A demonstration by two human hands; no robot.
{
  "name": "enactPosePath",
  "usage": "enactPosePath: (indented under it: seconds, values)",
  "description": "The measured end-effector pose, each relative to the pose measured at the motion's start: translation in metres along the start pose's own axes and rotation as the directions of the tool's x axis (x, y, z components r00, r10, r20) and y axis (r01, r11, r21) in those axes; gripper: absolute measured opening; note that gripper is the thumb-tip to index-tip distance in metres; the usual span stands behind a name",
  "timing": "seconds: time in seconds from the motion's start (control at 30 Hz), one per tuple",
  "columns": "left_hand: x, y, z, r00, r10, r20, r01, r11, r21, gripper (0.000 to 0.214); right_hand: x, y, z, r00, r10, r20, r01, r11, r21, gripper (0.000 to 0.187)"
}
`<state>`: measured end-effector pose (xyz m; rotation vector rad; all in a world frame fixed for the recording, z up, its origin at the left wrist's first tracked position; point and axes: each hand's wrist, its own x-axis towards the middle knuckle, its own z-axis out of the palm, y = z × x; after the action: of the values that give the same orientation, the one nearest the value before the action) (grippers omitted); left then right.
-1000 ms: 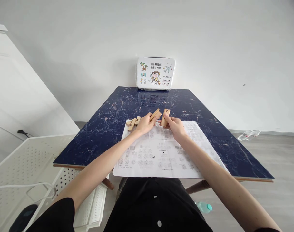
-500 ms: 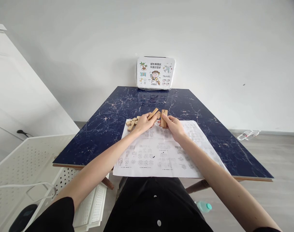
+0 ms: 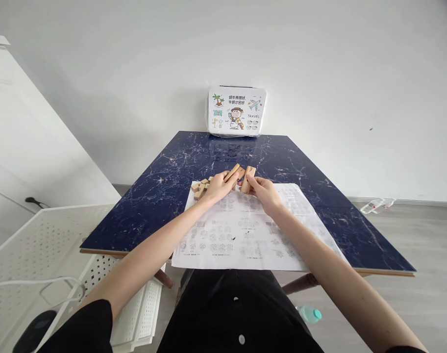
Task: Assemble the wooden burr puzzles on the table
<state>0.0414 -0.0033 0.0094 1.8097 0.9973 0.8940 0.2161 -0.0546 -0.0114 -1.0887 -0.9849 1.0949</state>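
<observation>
My left hand (image 3: 222, 186) is closed around wooden blocks (image 3: 232, 172); how many it holds is partly hidden by the fingers. Between thumb and fingers, my right hand (image 3: 264, 192) grips another wooden block (image 3: 249, 177) with a dark mark like a 3 near its top end. That block is tilted slightly to the right, close beside the left hand's blocks. A heap of small wooden blocks (image 3: 199, 189) lies left of my left hand, on the far left corner of a printed paper sheet (image 3: 245, 245). Both hands are over the sheet's far edge.
The dark blue marbled table (image 3: 142, 206) carries the sheet. A white cartoon-printed case (image 3: 237, 112) stands at its far edge against the wall. White perforated shelving (image 3: 43, 240) is at the left. A bottle with a turquoise cap (image 3: 310, 314) lies on the floor, lower right.
The block in my right hand has tipped its top to the right and moved slightly nearer the left hand's blocks. My left hand has barely moved.
</observation>
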Motion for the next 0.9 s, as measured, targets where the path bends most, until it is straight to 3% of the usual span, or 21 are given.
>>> enactPosePath:
  seconds: [0.27, 0.53, 0.73, 0.8, 0.9]
  values:
    - [-0.0008, 0.0027, -0.0026, 1.0, -0.003, -0.009, 0.003, 1.0, -0.009, 0.043, -0.0031, -0.0038, -0.0019, 1.0, 0.008, -0.023, -0.008, 1.0, 0.012, 0.03]
    - [-0.0005, 0.0038, -0.003, 0.999, 0.006, -0.042, -0.005, 1.0, 0.006, 0.042, 0.0025, 0.0, -0.0074, 0.998, 0.017, -0.059, -0.019, 0.999, -0.035, 0.051]
    - [-0.0021, 0.0075, -0.0036, 0.997, 0.018, -0.074, -0.02, 1.0, -0.023, 0.043, 0.0013, -0.0013, -0.0077, 0.997, -0.028, -0.078, 0.003, 0.951, -0.308, 0.057]
    - [-0.0017, 0.0069, -0.0037, 0.995, 0.027, -0.092, -0.03, 0.999, -0.026, 0.043, -0.0009, -0.0023, -0.0055, 0.993, -0.077, -0.091, 0.027, 0.887, -0.46, 0.054]
    - [-0.0009, 0.0057, -0.0035, 0.994, 0.043, -0.105, -0.046, 0.999, -0.026, 0.042, -0.0053, -0.0037, -0.0011, 0.981, -0.174, -0.087, 0.065, 0.714, -0.697, 0.05]
